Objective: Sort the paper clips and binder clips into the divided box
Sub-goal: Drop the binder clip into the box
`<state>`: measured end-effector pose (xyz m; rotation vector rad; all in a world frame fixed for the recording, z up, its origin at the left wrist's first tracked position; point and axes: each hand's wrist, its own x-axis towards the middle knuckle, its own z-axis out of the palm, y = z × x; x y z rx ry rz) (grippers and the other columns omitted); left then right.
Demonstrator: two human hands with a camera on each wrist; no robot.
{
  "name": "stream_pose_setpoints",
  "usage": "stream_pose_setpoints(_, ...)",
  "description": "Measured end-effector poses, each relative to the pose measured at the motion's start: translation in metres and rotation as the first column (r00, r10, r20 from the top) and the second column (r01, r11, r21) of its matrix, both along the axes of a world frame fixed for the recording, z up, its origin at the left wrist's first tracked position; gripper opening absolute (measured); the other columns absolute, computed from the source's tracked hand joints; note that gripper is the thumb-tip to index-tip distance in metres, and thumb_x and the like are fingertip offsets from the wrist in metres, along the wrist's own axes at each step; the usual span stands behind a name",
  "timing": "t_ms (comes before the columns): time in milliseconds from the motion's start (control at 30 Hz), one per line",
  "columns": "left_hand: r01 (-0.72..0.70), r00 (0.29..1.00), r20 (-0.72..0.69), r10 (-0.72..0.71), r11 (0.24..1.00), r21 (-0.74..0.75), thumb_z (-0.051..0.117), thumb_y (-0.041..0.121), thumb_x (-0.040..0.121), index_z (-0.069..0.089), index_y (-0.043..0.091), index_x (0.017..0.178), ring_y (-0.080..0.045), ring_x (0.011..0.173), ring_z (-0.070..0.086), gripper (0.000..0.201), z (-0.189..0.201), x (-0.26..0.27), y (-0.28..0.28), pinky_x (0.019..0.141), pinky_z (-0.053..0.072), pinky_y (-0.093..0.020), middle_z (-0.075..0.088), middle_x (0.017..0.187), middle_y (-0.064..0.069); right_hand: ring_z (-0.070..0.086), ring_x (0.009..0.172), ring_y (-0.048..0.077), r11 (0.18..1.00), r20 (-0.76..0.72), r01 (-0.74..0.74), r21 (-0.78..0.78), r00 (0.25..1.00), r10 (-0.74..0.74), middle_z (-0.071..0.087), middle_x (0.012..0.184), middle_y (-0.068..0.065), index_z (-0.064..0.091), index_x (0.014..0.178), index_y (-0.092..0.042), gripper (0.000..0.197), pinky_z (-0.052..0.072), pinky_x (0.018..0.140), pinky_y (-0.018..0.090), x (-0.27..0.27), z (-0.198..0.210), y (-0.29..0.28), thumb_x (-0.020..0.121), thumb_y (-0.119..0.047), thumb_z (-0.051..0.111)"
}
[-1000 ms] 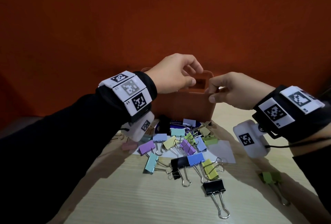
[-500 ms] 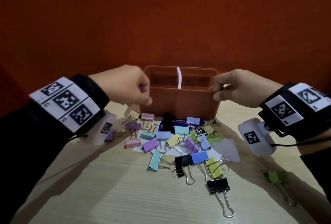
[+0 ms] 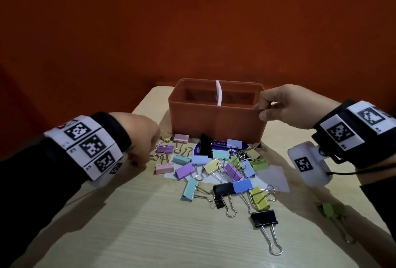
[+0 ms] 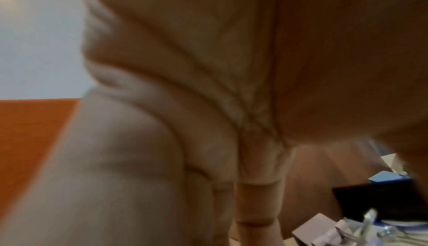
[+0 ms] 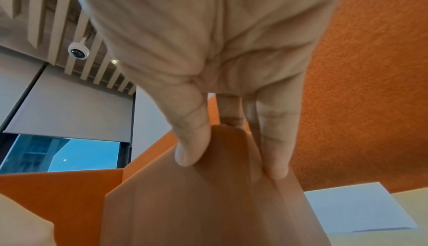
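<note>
Pinching the right end wall of the divided box (image 3: 216, 122), the right hand (image 3: 287, 104) has its thumb on the outside and fingers (image 5: 275, 140) over the rim. Whether the left hand (image 3: 141, 137) holds anything I cannot tell; it is curled at the near left of the box, just beside a lilac clip (image 3: 165, 148), and its wrist view is blurred. That box is smooth orange plastic, upright, long axis running left to right, with a white divider (image 3: 218, 94) splitting it into two compartments. Against its near wall lies a heap of pastel and black binder clips (image 3: 214, 173) with wire handles, partly on white paper (image 3: 274, 175), crowding that side. One green clip (image 3: 330, 210) lies well apart, near right of the box, on the pale wood-grain surface (image 3: 150, 235).
</note>
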<state>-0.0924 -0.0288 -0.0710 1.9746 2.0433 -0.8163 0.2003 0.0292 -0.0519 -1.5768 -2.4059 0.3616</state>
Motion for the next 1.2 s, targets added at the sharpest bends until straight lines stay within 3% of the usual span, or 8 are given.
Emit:
stream_pose_setpoints(267, -0.017, 0.950, 0.307, -0.061, 0.970, 0.244, 0.056, 0.028, 0.087, 0.060, 0.025, 0.094, -0.016, 0.070, 0.062, 0.009, 0.015, 0.002, 0.006, 0.055, 0.045, -0.024, 0.068, 0.091, -0.002, 0.064, 0.089, 0.020, 1.000, 0.007, -0.012, 0.019, 1.000, 0.012, 0.069, 0.096, -0.005, 0.058, 0.075, -0.040, 0.012, 0.052, 0.085, 0.047, -0.001, 0.001, -0.003, 0.081, -0.037, 0.068)
stream_pose_setpoints(367, -0.029, 0.937, 0.339, -0.083, 0.949, 0.312, 0.045, 0.022, 0.094, 0.061, 0.015, 0.090, -0.018, 0.076, 0.055, 0.018, 0.014, 0.004, 0.013, 0.062, 0.041, -0.028, 0.062, 0.090, -0.005, 0.065, 0.086, 0.020, 1.000, 0.012, -0.014, 0.023, 1.000, 0.014, 0.069, 0.094, -0.003, 0.059, 0.076, -0.036, 0.011, 0.052, 0.083, 0.045, -0.002, 0.003, -0.005, 0.082, -0.034, 0.068)
stream_pose_setpoints(467, -0.066, 0.928, 0.367, -0.068, 0.938, 0.340, 0.038, 0.022, 0.098, 0.058, 0.013, 0.084, -0.016, 0.073, 0.050, 0.025, 0.009, 0.006, 0.016, 0.057, 0.035, -0.026, 0.057, 0.085, -0.004, 0.058, 0.080, 0.019, 0.998, 0.034, -0.029, 0.058, 0.999, 0.028, 0.064, 0.087, 0.000, 0.061, 0.079, -0.025, 0.009, 0.049, 0.074, 0.034, -0.004, 0.004, -0.009, 0.086, -0.028, 0.066)
stream_pose_setpoints(633, -0.038, 0.951, 0.301, -0.065, 0.945, 0.324, 0.041, 0.031, 0.099, 0.057, 0.015, 0.106, -0.019, 0.092, 0.050, 0.023, 0.001, 0.006, 0.017, 0.075, 0.036, -0.026, 0.057, 0.102, -0.004, 0.044, 0.066, 0.001, 0.987, 0.101, -0.065, 0.147, 0.994, 0.050, 0.054, 0.076, -0.011, 0.062, 0.088, -0.022, 0.005, 0.031, 0.055, 0.018, -0.010, -0.001, -0.014, 0.088, -0.026, 0.063)
stream_pose_setpoints(800, 0.026, 0.978, 0.196, -0.078, 0.966, 0.257, 0.047, 0.033, 0.099, 0.059, 0.015, 0.119, -0.021, 0.096, 0.059, 0.029, -0.006, 0.005, 0.021, 0.078, 0.046, -0.029, 0.064, 0.108, -0.005, 0.055, 0.113, 0.026, 0.977, 0.092, -0.080, 0.199, 0.994, 0.063, 0.064, 0.108, 0.004, 0.064, 0.093, -0.021, 0.008, 0.045, 0.086, 0.037, -0.015, 0.002, -0.018, 0.086, -0.022, 0.066)
stream_pose_setpoints(900, -0.003, 0.978, 0.205, -0.035, 0.983, 0.181, 0.040, 0.025, 0.102, 0.055, 0.012, 0.121, -0.019, 0.073, 0.061, 0.027, -0.009, 0.006, 0.022, 0.057, 0.049, -0.026, 0.058, 0.090, -0.003, 0.055, 0.082, 0.013, 0.974, 0.081, -0.098, 0.205, 0.993, 0.083, 0.063, 0.090, -0.001, 0.064, 0.099, -0.020, 0.012, 0.040, 0.066, 0.028, -0.018, 0.003, -0.021, 0.090, -0.015, 0.060)
stream_pose_setpoints(967, -0.034, 0.972, 0.236, 0.003, 0.991, 0.131, 0.042, 0.025, 0.101, 0.052, 0.014, 0.124, -0.020, 0.071, 0.063, 0.027, -0.011, 0.006, 0.022, 0.052, 0.053, -0.027, 0.057, 0.094, -0.005, 0.044, 0.064, 0.003, 0.979, 0.082, -0.092, 0.180, 0.994, 0.078, 0.056, 0.078, -0.005, 0.063, 0.102, -0.022, 0.015, 0.031, 0.053, 0.018, -0.019, 0.002, -0.022, 0.092, -0.013, 0.057)
stream_pose_setpoints(1200, 0.093, 0.988, 0.109, -0.111, 0.982, 0.163, 0.054, 0.028, 0.096, 0.059, 0.015, 0.116, -0.015, 0.077, 0.053, 0.024, -0.010, 0.010, 0.023, 0.054, 0.038, -0.019, 0.062, 0.110, -0.005, 0.042, 0.066, 0.000, 0.987, 0.072, -0.081, 0.139, 0.995, 0.072, 0.058, 0.086, -0.002, 0.062, 0.102, -0.025, 0.017, 0.030, 0.054, 0.015, -0.018, 0.003, -0.022, 0.093, -0.012, 0.054)
